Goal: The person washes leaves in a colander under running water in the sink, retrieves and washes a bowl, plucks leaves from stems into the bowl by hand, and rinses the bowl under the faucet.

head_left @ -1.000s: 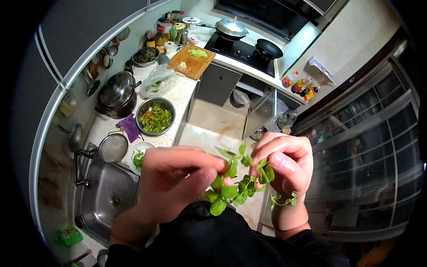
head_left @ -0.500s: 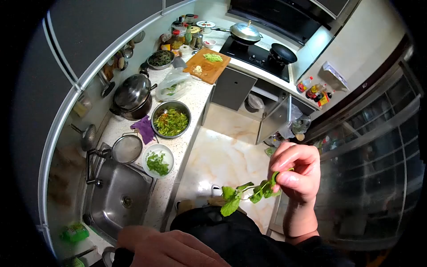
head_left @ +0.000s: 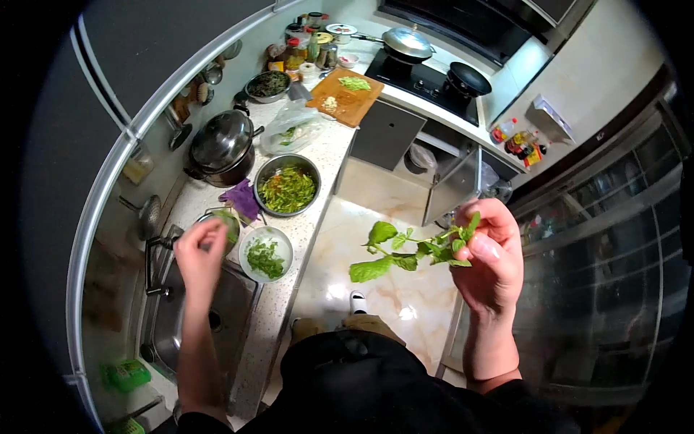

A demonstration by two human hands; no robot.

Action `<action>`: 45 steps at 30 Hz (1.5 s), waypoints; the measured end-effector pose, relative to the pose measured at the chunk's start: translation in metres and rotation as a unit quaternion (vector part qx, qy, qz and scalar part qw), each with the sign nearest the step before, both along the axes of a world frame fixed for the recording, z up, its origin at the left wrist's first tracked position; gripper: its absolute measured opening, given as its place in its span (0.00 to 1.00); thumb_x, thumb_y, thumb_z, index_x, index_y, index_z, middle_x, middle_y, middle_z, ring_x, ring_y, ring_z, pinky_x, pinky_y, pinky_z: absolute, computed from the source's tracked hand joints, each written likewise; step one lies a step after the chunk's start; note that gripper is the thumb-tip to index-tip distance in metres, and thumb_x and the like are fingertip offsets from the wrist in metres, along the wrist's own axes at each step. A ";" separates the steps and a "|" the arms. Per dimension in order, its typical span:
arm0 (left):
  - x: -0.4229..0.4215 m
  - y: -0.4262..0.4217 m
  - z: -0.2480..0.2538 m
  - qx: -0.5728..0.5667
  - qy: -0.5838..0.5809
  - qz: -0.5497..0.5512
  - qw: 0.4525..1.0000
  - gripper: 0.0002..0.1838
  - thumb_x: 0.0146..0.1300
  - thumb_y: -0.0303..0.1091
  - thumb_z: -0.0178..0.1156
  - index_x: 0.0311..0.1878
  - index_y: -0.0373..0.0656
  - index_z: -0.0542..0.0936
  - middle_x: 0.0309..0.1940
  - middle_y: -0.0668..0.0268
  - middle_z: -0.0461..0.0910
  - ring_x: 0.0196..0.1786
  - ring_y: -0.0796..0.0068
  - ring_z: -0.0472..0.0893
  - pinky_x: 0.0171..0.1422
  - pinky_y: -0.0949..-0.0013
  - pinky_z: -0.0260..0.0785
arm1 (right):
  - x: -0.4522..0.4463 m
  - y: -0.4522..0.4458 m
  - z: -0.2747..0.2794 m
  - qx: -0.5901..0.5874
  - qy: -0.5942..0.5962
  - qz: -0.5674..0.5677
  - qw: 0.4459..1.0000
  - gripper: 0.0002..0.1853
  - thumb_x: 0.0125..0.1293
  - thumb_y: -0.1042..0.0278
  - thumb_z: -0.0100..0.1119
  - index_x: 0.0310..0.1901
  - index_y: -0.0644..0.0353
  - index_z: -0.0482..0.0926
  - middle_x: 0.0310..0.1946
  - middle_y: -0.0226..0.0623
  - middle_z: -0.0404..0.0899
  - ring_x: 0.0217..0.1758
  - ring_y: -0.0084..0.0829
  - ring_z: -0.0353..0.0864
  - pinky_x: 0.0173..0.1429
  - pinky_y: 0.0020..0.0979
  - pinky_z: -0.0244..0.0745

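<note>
My right hand (head_left: 491, 253) pinches a mint sprig (head_left: 405, 254) between thumb and fingers, its leaves pointing left above the floor. Beside the sink, my left hand (head_left: 199, 254) is raised with fingers pinched together. A motion-smeared green leafy sprig (head_left: 230, 223) shows at its fingertips, over the strainer, which is partly hidden. Just right of that hand stands a white bowl (head_left: 287, 246) with torn green leaves (head_left: 264, 259) inside. Behind it, a metal bowl (head_left: 316, 181) contains cut green vegetables (head_left: 288, 191).
The steel sink (head_left: 235, 311) lies below my left arm. A purple cloth (head_left: 243, 200), lidded pot (head_left: 220, 148), plastic bag (head_left: 295, 124) and cutting board (head_left: 354, 108) line the counter. Pans sit on the stove (head_left: 426, 90). A cabinet door (head_left: 454, 184) stands ajar.
My left hand has moved from the bottom edge up to the strainer, with a blurred green sprig at its fingers. My right hand has risen slightly, still pinching the mint sprig.
</note>
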State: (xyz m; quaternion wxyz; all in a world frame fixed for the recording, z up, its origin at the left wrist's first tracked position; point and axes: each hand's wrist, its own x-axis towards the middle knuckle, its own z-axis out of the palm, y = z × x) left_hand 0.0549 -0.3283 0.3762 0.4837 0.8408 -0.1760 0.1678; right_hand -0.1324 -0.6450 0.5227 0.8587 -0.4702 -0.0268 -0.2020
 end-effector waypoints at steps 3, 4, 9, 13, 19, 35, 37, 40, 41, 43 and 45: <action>0.067 0.046 -0.097 0.221 0.052 0.040 0.973 0.12 0.59 0.28 0.66 0.46 0.36 0.84 0.34 0.56 0.83 0.34 0.72 0.83 0.40 0.73 0.73 | 0.003 0.006 0.002 0.025 -0.006 0.004 1.000 0.13 0.62 0.80 0.60 0.49 0.68 0.76 0.36 0.43 0.82 0.36 0.29 0.83 0.44 0.28 0.78; 0.070 0.046 -0.100 0.333 -0.016 0.046 0.942 0.14 0.59 0.29 0.65 0.49 0.37 0.83 0.37 0.55 0.82 0.37 0.71 0.82 0.44 0.73 0.73 | 0.003 0.008 0.003 0.045 0.004 0.008 0.999 0.13 0.62 0.80 0.60 0.49 0.68 0.76 0.36 0.42 0.82 0.36 0.29 0.83 0.44 0.28 0.78; 0.050 -0.010 -0.050 0.278 -0.049 0.010 0.959 0.23 0.60 0.38 0.65 0.58 0.42 0.79 0.42 0.53 0.80 0.42 0.63 0.81 0.51 0.67 0.73 | 0.007 0.010 0.003 0.107 0.035 0.007 0.994 0.10 0.64 0.81 0.58 0.47 0.67 0.77 0.35 0.41 0.82 0.35 0.28 0.83 0.44 0.28 0.79; -0.014 -0.085 0.060 -0.239 0.213 -0.330 0.888 0.22 0.67 0.39 0.60 0.59 0.34 0.77 0.45 0.57 0.80 0.49 0.68 0.81 0.55 0.68 0.72 | 0.011 0.007 -0.006 0.122 0.038 0.031 0.991 0.08 0.63 0.81 0.58 0.45 0.67 0.77 0.36 0.43 0.81 0.35 0.29 0.82 0.43 0.28 0.78; -0.078 -0.132 0.133 -0.312 0.313 -0.419 0.793 0.13 0.57 0.33 0.68 0.37 0.33 0.80 0.34 0.55 0.80 0.36 0.68 0.81 0.42 0.67 0.74 | 0.013 -0.014 -0.017 0.088 -0.030 0.052 0.994 0.07 0.62 0.80 0.59 0.42 0.67 0.76 0.37 0.47 0.76 0.35 0.32 0.79 0.42 0.29 0.77; -0.090 -0.312 0.182 -0.259 0.043 -0.682 0.682 0.08 0.56 0.28 0.66 0.37 0.35 0.85 0.38 0.49 0.85 0.37 0.62 0.85 0.48 0.64 0.79 | 0.000 -0.196 -0.045 0.078 -0.080 0.211 0.971 0.17 0.56 0.79 0.61 0.49 0.74 0.76 0.44 0.59 0.77 0.43 0.46 0.82 0.48 0.37 0.79; -0.081 -0.335 0.187 -0.279 0.029 -0.671 0.686 0.07 0.56 0.28 0.66 0.37 0.35 0.85 0.38 0.50 0.85 0.38 0.62 0.85 0.48 0.65 0.79 | 0.013 -0.230 -0.053 0.041 -0.044 0.251 0.966 0.19 0.58 0.77 0.62 0.50 0.77 0.75 0.46 0.61 0.77 0.46 0.46 0.82 0.49 0.37 0.78; -0.057 -0.367 0.193 -0.294 0.011 -0.655 0.696 0.06 0.56 0.27 0.66 0.36 0.36 0.84 0.38 0.52 0.85 0.38 0.64 0.84 0.48 0.65 0.79 | 0.050 -0.291 -0.087 -0.022 -0.041 0.298 0.953 0.21 0.57 0.71 0.62 0.48 0.78 0.75 0.41 0.67 0.76 0.39 0.55 0.82 0.38 0.45 0.80; -0.046 -0.377 0.193 -0.296 0.007 -0.652 0.698 0.06 0.56 0.27 0.66 0.36 0.36 0.84 0.38 0.52 0.85 0.38 0.64 0.84 0.49 0.65 0.79 | 0.065 -0.314 -0.110 0.028 -0.024 0.332 0.943 0.21 0.59 0.68 0.61 0.48 0.78 0.76 0.40 0.67 0.77 0.37 0.56 0.82 0.37 0.43 0.80; -0.020 -0.397 0.191 -0.300 -0.001 -0.645 0.703 0.05 0.57 0.27 0.67 0.36 0.36 0.84 0.38 0.53 0.85 0.38 0.65 0.84 0.49 0.66 0.79 | 0.100 -0.360 -0.184 0.137 0.167 0.317 0.924 0.23 0.63 0.59 0.60 0.50 0.73 0.77 0.41 0.56 0.81 0.41 0.52 0.84 0.43 0.45 0.80; 0.013 -0.418 0.185 -0.306 -0.007 -0.639 0.706 0.04 0.57 0.26 0.67 0.35 0.37 0.84 0.38 0.55 0.85 0.38 0.65 0.84 0.49 0.66 0.80 | 0.135 -0.371 -0.237 -0.577 0.313 0.057 0.752 0.23 0.63 0.54 0.62 0.50 0.66 0.80 0.43 0.50 0.82 0.44 0.47 0.84 0.49 0.42 0.78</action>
